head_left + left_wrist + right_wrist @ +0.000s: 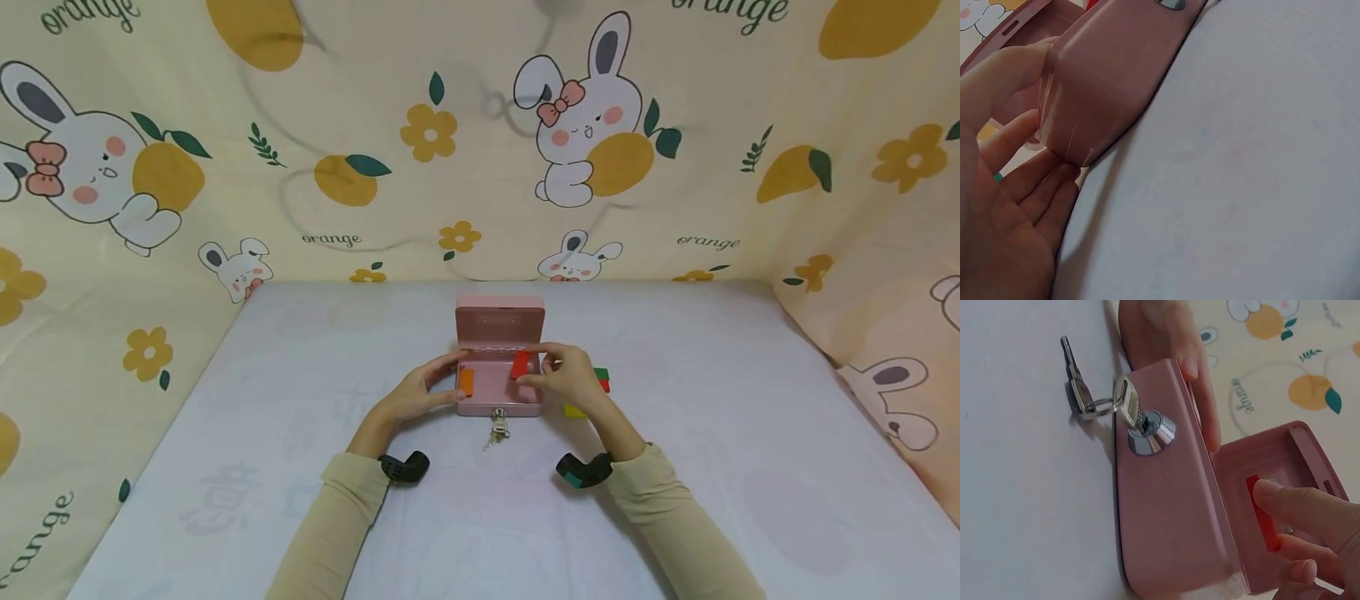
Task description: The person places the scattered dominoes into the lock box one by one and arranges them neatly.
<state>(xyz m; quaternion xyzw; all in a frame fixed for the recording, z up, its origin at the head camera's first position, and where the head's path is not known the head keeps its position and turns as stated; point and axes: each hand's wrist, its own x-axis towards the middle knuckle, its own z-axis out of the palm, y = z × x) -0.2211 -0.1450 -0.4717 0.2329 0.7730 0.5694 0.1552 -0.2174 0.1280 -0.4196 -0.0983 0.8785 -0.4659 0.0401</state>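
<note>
A pink metal cash box (480,410) stands with its lid (500,327) raised. My left hand (411,393) holds the box at its left side, thumb near the front corner and fingers along the side wall toward the back. My right hand (570,373) pinches a red block (520,364) between thumb and fingers, tilted over the right part of the box; the right wrist view also shows this red block (1262,514). Inside, against the left wall, lies an orange block (466,382). Keys (1077,381) on a ring hang from the front lock (1152,434), one of them inserted.
Right of the box, partly behind my right hand, a green block (602,374), a red block (604,386) and a yellow block (574,412) lie on the white tablecloth (712,433). A cloth (480,192) printed with rabbits and oranges surrounds the table's back and sides.
</note>
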